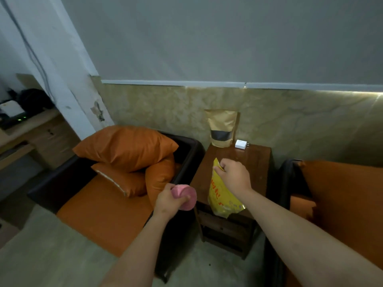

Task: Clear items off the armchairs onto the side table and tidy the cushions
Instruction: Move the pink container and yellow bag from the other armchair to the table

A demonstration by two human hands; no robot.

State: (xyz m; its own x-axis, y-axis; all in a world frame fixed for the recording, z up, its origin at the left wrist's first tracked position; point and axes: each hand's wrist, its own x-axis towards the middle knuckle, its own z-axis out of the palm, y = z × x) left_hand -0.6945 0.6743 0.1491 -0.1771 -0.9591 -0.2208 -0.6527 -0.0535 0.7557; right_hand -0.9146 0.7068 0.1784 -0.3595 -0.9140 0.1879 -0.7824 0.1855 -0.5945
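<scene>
– Checking containers first: what stood on the side table (pixel 244 162)?
– One kraft stand-up pouch (pixel 222 126) upright at the back edge, against the wall; dark window, contents unreadable. A white charger plug (pixel 241 144) sat just beside it. Also a yellow packet (pixel 220 201) with red print, over the table's left front, lower end past the front edge. Contents hidden; could not tell if it rested on the wood.
– Hands?
– The right hand (pixel 235 177) was curled, pinching that packet's top corner. The left hand (pixel 169 201) had its fingers wrapped round a pink roll (pixel 188 195), above the near arm of the left armchair (pixel 99 214), just beside the table.
– Room to move?
– Bare wood showed at table centre and right. The table sat tight between the left armchair and the right armchair (pixel 342 193).
– Cushions?
– Three orange cushions (pixel 124 146) were piled at the back of the left seat, the top one tilted across the two below. Glossy covers, black frame.
</scene>
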